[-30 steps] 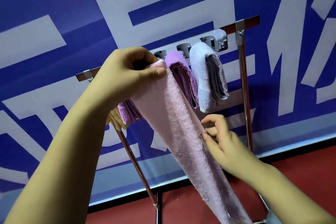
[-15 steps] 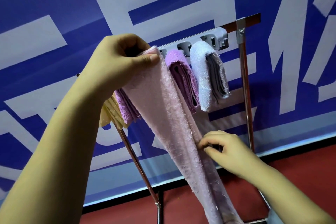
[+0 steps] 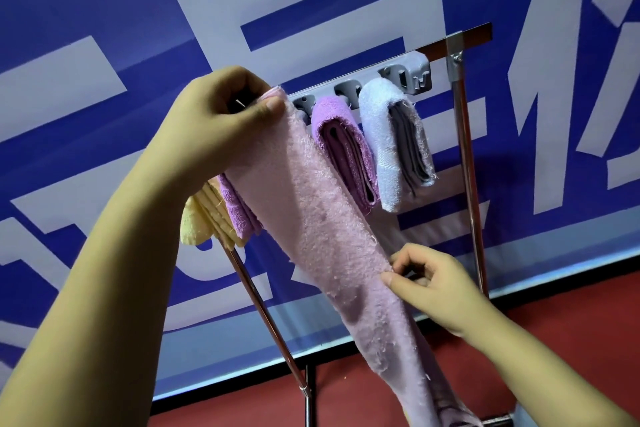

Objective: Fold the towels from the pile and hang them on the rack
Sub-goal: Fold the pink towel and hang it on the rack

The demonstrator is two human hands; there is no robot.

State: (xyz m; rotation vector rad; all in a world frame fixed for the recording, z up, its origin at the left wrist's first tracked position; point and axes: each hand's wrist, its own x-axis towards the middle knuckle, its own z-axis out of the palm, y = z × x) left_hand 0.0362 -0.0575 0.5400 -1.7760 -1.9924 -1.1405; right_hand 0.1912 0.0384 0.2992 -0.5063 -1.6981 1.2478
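A long pale pink towel (image 3: 332,236) hangs slanting down from the rack's grey hook strip (image 3: 412,69) toward the lower right. My left hand (image 3: 225,114) pinches its top end at the strip. Lower down, my right hand (image 3: 433,281) pinches the towel's right edge between thumb and fingers. Folded towels hang on the strip: a purple one (image 3: 346,149) and a light blue one with a grey one inside (image 3: 391,146) to the right, a second purple one (image 3: 239,215) and a yellow one (image 3: 197,225) behind my left wrist.
The metal rack has a brown top bar (image 3: 464,42), a right upright (image 3: 467,156) and a slanted left leg (image 3: 263,315). Behind it hangs a blue banner with large white characters (image 3: 138,28). The floor (image 3: 571,315) is dark red.
My left hand has lifted the pink towel's top end up to the hook strip. My right hand has slid down along the towel's right edge and now pinches it.
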